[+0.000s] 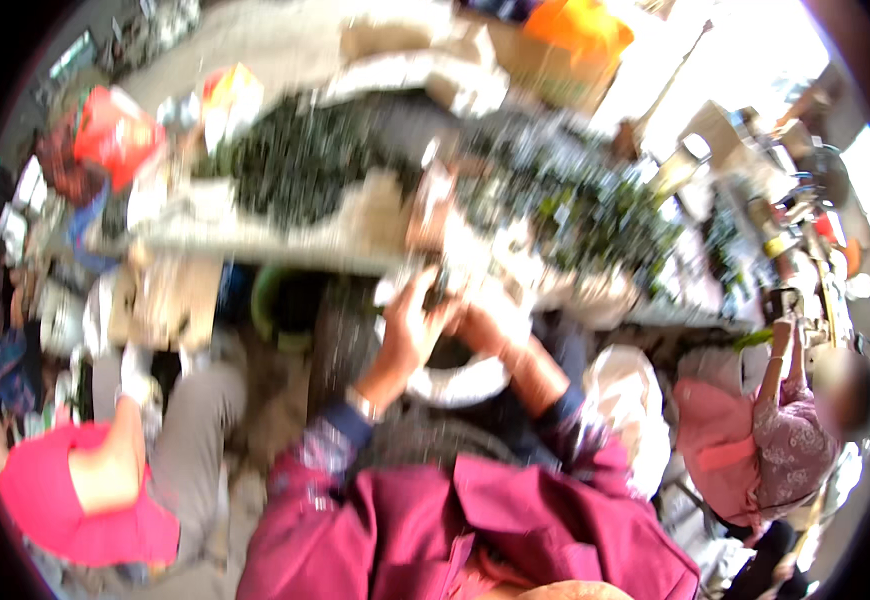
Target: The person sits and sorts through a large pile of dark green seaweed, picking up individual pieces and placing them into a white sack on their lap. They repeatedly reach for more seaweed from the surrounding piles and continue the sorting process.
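Both hands meet in front of my chest, above a white-rimmed round container (459,384). My left hand (411,324) has its thumb and fingers around a small dark object (435,291), too blurred to name. Touching or nearly touching its fingertips is my right hand (489,324); whether it grips anything is unclear. Just beyond the hands lies a pale, blurred heap on the edge of the table (315,255). A long pile of dark green leafy material (292,169) covers the table's left part, and another leafy pile (592,221) spreads to the right.
A person in a pink top (82,495) sits at the left beside a cardboard piece (180,300). At the right sits another person in a patterned top (795,450). A green-rimmed tub (262,304) is under the table; a white sack (626,420) stands right of my knees.
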Available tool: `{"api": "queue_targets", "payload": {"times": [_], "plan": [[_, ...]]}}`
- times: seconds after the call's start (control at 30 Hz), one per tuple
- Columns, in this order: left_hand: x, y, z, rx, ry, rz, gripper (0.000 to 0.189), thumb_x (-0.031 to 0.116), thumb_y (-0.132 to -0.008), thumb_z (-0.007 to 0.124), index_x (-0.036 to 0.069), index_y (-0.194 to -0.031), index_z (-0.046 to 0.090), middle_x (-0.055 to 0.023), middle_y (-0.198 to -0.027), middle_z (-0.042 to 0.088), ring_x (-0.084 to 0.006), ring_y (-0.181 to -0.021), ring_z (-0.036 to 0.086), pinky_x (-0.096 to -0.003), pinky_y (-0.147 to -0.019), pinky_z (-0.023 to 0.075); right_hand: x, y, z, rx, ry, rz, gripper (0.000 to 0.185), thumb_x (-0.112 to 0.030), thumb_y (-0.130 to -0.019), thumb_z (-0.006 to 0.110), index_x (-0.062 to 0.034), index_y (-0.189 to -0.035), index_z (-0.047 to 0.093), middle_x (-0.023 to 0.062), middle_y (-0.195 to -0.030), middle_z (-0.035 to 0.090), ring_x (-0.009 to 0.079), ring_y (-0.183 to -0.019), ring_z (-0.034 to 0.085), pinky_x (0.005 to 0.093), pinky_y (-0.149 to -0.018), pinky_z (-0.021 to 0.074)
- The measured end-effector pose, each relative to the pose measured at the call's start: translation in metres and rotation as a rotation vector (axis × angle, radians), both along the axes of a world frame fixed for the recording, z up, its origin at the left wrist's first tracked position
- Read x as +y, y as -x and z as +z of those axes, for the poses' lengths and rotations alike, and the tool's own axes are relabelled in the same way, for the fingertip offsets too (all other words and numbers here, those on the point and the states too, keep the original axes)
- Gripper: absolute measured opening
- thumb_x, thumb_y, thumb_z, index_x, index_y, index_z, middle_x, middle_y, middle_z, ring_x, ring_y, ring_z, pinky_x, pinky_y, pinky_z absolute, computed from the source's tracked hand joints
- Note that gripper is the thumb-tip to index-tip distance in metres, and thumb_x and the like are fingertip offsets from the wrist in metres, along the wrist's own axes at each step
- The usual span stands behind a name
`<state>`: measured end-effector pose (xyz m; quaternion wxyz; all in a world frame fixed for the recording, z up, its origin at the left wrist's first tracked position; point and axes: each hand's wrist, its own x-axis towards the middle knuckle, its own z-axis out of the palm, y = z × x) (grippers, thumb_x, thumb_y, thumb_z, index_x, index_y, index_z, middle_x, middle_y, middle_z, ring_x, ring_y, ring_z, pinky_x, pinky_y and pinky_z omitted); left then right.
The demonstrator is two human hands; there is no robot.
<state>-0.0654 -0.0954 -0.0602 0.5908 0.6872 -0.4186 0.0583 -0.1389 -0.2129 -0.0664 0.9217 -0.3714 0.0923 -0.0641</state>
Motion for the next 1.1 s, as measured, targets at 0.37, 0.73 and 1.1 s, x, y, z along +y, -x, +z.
{"api": "queue_targets", "payload": {"times": [0.37,0.73,1.1], "plan": [[0.005,0.007,0.007,1.101,0.294,-0.493,0.011,0.014,-0.089,0.058,0.005,-0.084,0.061,0.0002,-0.070,0.060,-0.0080,-0.055,0.051,-0.0226,-0.051,0.0439,0.021,0.035,0.002,-0.184,0.208,-0.230,0.008,-0.013,-0.093,0.052,-0.0046,-0.095,0.053,0.0036,-0.078,0.056,0.0107,-0.063,0.051,0.0244,-0.059,0.0433],[0.035,0.000,-0.004,1.014,-0.233,-0.795,0.015,-0.003,-0.080,0.051,0.007,-0.092,0.048,-0.0018,-0.072,0.052,-0.0121,-0.054,0.055,-0.0257,-0.046,0.0455,0.020,0.074,-0.009,-0.091,0.677,0.084,0.002,-0.003,-0.089,0.054,-0.0033,-0.089,0.052,0.0033,-0.081,0.061,0.0124,-0.074,0.060,0.0279,-0.068,0.0508],[0.021,-0.013,0.029,0.378,-0.151,-0.756,0.046,0.015,-0.080,0.070,0.001,-0.120,0.053,-0.0024,-0.096,0.060,-0.0049,-0.074,0.056,-0.0178,-0.058,0.0437,-0.005,0.071,0.045,0.048,0.460,-0.096,0.011,-0.015,-0.092,0.054,-0.0047,-0.093,0.057,0.0098,-0.082,0.066,0.0159,-0.070,0.065,0.0284,-0.068,0.0545]]}}
